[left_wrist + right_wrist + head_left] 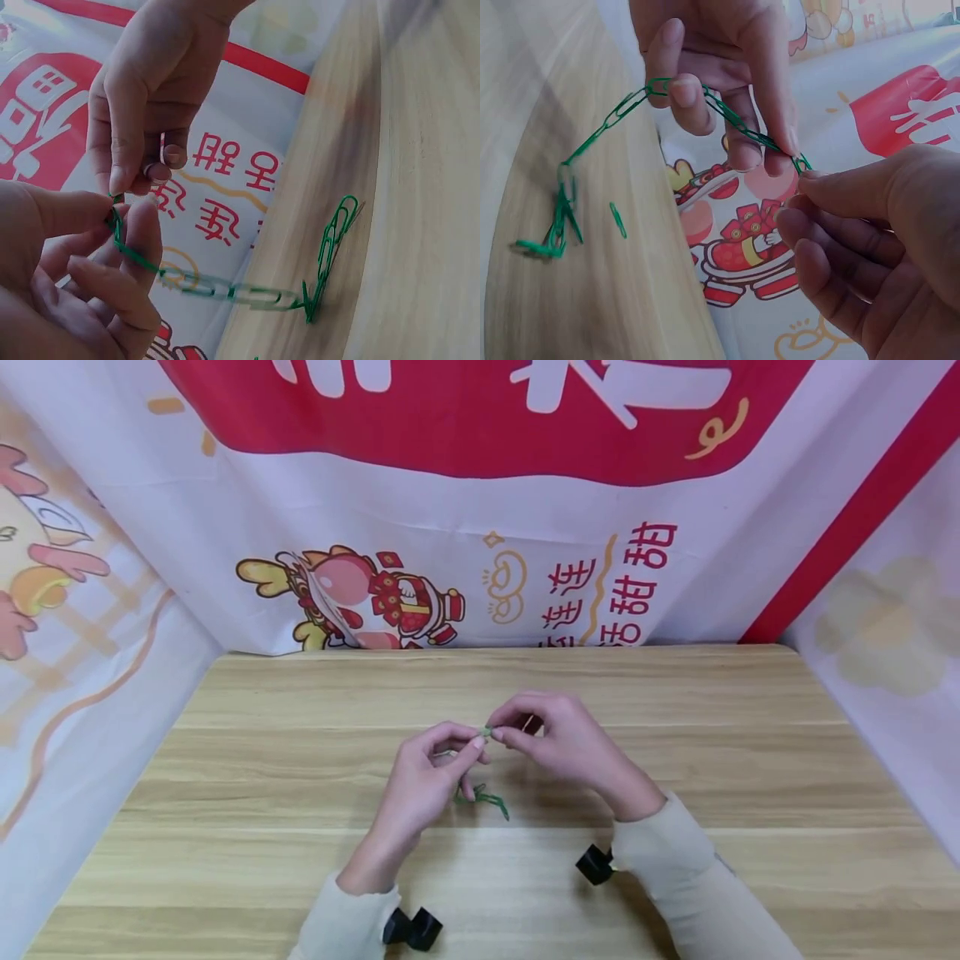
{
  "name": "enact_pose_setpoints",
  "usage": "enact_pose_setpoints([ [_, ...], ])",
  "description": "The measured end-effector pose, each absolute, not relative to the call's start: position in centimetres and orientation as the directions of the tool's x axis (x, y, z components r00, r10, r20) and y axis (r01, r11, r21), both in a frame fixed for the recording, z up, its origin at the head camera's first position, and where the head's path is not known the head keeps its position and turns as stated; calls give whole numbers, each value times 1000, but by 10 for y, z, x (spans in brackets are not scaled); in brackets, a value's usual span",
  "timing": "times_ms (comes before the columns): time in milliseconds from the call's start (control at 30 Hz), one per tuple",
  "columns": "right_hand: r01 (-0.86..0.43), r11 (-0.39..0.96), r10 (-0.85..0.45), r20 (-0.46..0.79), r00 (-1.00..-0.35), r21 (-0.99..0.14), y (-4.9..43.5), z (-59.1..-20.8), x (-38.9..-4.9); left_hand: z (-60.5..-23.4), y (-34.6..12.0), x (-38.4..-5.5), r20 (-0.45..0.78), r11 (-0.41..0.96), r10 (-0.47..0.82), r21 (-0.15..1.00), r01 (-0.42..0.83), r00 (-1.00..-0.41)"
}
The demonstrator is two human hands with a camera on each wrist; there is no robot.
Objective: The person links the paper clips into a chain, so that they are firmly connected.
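Note:
A chain of linked green paper clips (328, 244) hangs from the fingertips down to the wooden table, its lower end bunched on the wood. My left hand (420, 777) pinches the chain's upper end between thumb and finger. In the right wrist view the chain (733, 118) also runs over the left hand's other fingers. Tip to tip with it, my right hand (566, 739) pinches a green paper clip (802, 163) at that same end; the fingertips partly hide it. Both hands are raised above the table. One loose green paper clip (618, 220) lies on the wood near the bunched chain.
The wooden table (247, 827) reaches back to a white cloth (420, 502) printed with red shapes, characters and cartoon figures. Similar cloth hangs at the left and right sides. A small black block (596, 864) sits by the right cuff, and black blocks (423, 928) by the left.

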State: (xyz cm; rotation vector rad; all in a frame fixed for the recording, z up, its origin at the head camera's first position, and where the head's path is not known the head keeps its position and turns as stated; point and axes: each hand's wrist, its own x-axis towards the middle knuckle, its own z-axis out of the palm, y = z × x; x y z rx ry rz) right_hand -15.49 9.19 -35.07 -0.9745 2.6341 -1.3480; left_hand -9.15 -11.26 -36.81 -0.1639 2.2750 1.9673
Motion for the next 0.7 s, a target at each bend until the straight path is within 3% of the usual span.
enact_pose_setpoints([
  [200,-434,433,-546,154,-823,-790,83,-356,-163,-372,-140,-82,-232,69,-25,970,-234,-972],
  [500,-245,462,-527,-42,-849,-852,54,-399,-190,-399,-197,-73,-319,-127,-219,946,-297,-922],
  [700,-299,524,-552,-50,-832,-798,31,-418,-197,-413,-214,-70,-364,-187,-256,927,-324,-895],
])
